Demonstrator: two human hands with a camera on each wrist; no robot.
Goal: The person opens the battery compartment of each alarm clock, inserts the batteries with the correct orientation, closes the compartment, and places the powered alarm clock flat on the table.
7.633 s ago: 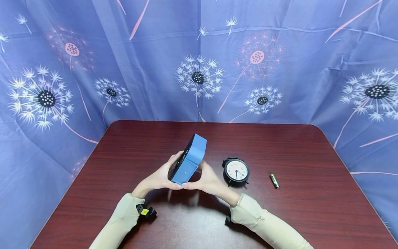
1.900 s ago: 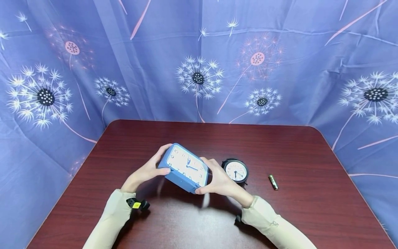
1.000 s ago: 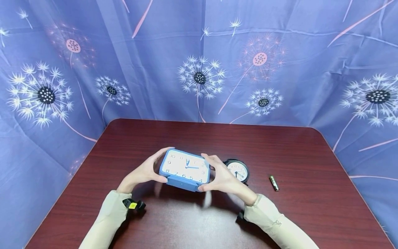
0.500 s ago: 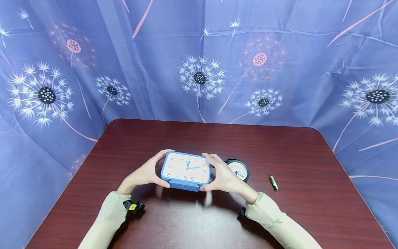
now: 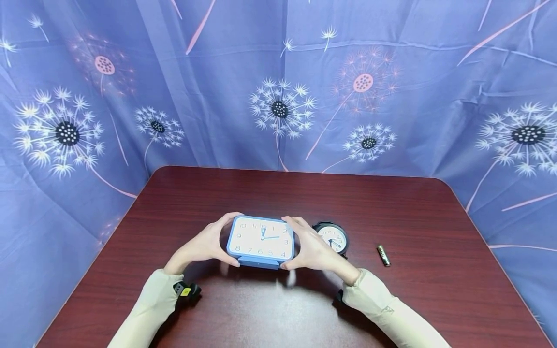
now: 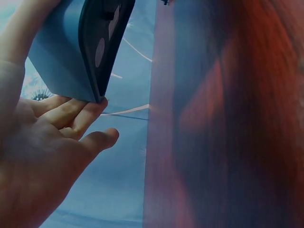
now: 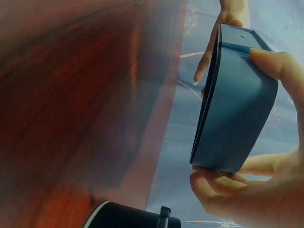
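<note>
The person's left hand (image 5: 208,243) and right hand (image 5: 313,246) held the blue clock (image 5: 261,237) between them, one at each end, above the near-middle part of the table (image 5: 413,208). Each grip was spread as wide as the case was tall, fingers over the top corner and thumb against the lower edge, probably so that the weight was shared and the dial stayed uncovered. The wrist views suggested that the case hung clear of the wood. Its white dial was turned up toward the person, seemingly for reading, which left the dark back facing away. Just beside the right hand, the round black clock (image 5: 332,239) stood with its dial tipped up; whether hand and clock touched could not be told from the head view. Farther right, well apart from both hands, a battery (image 5: 383,255) lay on its side.
</note>
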